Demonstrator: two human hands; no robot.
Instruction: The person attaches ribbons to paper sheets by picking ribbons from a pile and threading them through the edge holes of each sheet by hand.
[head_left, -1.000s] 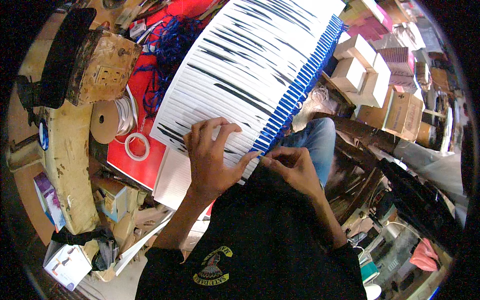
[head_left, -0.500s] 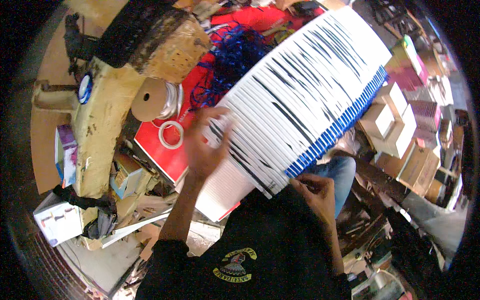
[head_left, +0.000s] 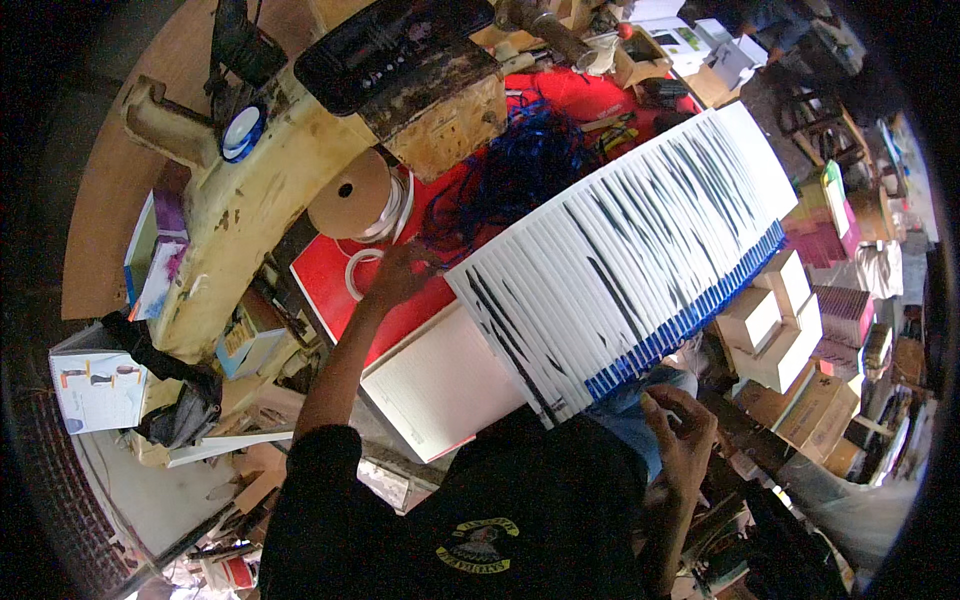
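A long, slanting stack of white booklets lies before me, their edges overlapping like shingles. Blue ribbon ends stick out in a row along its right side. At the stack's far left corner, my left hand reaches out, its fingertips together at a strand of the tangled blue ribbon pile. My right hand is beside the near right end of the stack, fingers curled, a gap between thumb and forefinger, nothing seen in it. Under the stack's near left end shows a pale ruled page block.
A cardboard spool of white ribbon and a white ring rest on the red sheet. Left of them stands a worn cream machine with a blue-and-white roll. White boxes and cartons are at the right.
My left hand has left the booklets' left edge and moved out to the blue ribbon. My right hand has drawn away from the stack's near corner, its fingers loosened. The whole view has shifted.
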